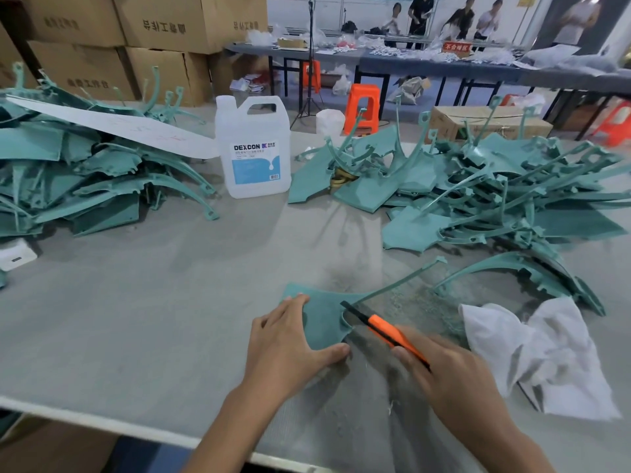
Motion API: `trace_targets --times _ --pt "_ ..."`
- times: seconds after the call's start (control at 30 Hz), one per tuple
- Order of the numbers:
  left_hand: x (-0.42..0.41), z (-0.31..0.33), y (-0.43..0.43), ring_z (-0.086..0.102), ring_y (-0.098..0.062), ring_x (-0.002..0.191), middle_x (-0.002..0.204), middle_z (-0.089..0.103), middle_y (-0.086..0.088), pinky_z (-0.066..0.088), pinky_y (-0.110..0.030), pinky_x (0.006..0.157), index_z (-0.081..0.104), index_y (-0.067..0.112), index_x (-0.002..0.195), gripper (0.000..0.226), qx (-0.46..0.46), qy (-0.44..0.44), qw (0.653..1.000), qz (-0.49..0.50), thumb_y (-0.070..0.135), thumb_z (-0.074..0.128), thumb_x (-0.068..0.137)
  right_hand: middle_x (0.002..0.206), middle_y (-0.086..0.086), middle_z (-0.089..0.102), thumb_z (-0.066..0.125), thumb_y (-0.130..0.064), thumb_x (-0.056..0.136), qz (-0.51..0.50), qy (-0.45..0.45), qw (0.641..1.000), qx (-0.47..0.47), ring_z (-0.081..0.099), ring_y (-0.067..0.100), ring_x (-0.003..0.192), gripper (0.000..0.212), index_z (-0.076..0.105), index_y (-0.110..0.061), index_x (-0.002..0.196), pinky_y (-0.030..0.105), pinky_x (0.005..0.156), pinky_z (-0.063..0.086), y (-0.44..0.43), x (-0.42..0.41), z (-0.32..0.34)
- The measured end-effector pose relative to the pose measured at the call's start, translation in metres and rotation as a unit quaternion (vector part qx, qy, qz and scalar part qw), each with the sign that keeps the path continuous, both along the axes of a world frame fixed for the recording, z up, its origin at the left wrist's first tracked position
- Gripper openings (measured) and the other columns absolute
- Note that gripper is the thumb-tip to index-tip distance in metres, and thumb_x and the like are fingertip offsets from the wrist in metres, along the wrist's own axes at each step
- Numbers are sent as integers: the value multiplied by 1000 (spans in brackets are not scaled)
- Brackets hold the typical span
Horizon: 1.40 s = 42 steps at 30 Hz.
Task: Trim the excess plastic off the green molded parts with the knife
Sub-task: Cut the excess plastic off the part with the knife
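Note:
A green molded part [324, 319] lies flat on the grey table [136, 319] in front of me, its thin stem running up to the right. My left hand [286, 346] presses on its near left edge, fingers spread and thumb along the lower edge. My right hand [454, 380] grips an orange utility knife [392, 332]. The dark blade tip sits at the notch where the stem meets the part's body. The right hand is motion-blurred. Green shavings lie scattered around the stem.
Heaps of green parts lie at the left [85, 175] and right [505, 199]. A clear DEXCON jug [254, 148] stands between them. A crumpled white cloth [532, 353] lies right of my right hand. Cardboard boxes [136, 46] are stacked behind; people work at far tables.

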State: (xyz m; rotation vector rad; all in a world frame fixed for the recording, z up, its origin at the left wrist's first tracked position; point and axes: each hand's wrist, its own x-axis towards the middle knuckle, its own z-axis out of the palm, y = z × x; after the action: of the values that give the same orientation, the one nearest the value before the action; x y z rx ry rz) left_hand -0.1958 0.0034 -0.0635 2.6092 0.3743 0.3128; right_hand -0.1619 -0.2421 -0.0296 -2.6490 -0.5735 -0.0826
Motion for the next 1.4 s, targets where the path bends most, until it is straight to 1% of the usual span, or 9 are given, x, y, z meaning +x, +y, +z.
trace_targets --times 0.13,0.27,0.53,0.73,0.87,1.0,1.1,1.2,1.4 --pt "1 -1 -1 34 -4 139 154 40 14 20 -25 104 32 32 149 115 8 11 1000 -1 97 46 56 83 -13 66 51 -60 91 -15 -15 1000 -2 68 16 80 34 58 -54 124 32 60 47 -1 3 1" --pt "3 0 -3 37 -8 136 149 44 13 25 -30 101 34 33 147 112 40 27 999 4 99 42 56 87 -20 64 40 -69 89 19 33 999 1 65 7 84 43 55 -58 127 28 65 47 -1 4 4" --pt "16 6 -21 40 -22 105 112 47 4 32 -38 88 58 29 125 115 161 44 986 -4 108 19 51 98 -12 65 34 -66 91 -22 -22 999 -34 69 20 86 45 60 -43 120 35 60 45 -4 8 3" --pt "30 0 -21 40 -16 129 129 48 6 15 -44 118 42 23 122 106 80 73 993 -54 103 34 54 97 -13 60 39 -58 100 -13 8 997 -76 65 15 86 34 50 -42 127 33 66 47 -11 21 7" --pt "25 -9 -22 14 -11 147 157 25 8 -3 -48 121 27 33 149 117 73 70 993 -64 104 27 56 94 -11 68 32 -57 102 29 23 993 -109 67 16 88 39 35 -49 140 33 70 48 -7 25 17" --pt "25 -9 -23 8 -10 148 161 18 8 -3 -49 119 19 34 154 124 69 86 992 -66 106 28 52 100 -9 68 19 -62 101 45 -13 983 -176 67 18 91 49 18 -55 150 34 75 50 -6 33 25" --pt "25 -8 -22 13 -13 147 159 21 7 1 -50 120 21 33 154 125 73 86 991 -71 106 26 52 92 -8 69 1 -68 90 59 -69 979 -182 68 18 79 65 26 -54 148 33 61 48 -5 40 30" --pt "24 -7 -23 16 -14 146 157 24 6 5 -51 120 23 33 153 125 84 78 991 -73 107 25 53 63 -7 54 21 -56 100 20 -173 966 -192 57 19 49 52 37 -46 148 28 40 37 -15 66 44" --pt "24 -7 -28 15 -15 147 158 24 6 4 -52 121 23 33 155 127 83 85 991 -55 107 24 51 60 -9 41 33 -51 103 -2 -194 957 -217 46 20 40 46 35 -40 148 25 38 36 -13 80 58"
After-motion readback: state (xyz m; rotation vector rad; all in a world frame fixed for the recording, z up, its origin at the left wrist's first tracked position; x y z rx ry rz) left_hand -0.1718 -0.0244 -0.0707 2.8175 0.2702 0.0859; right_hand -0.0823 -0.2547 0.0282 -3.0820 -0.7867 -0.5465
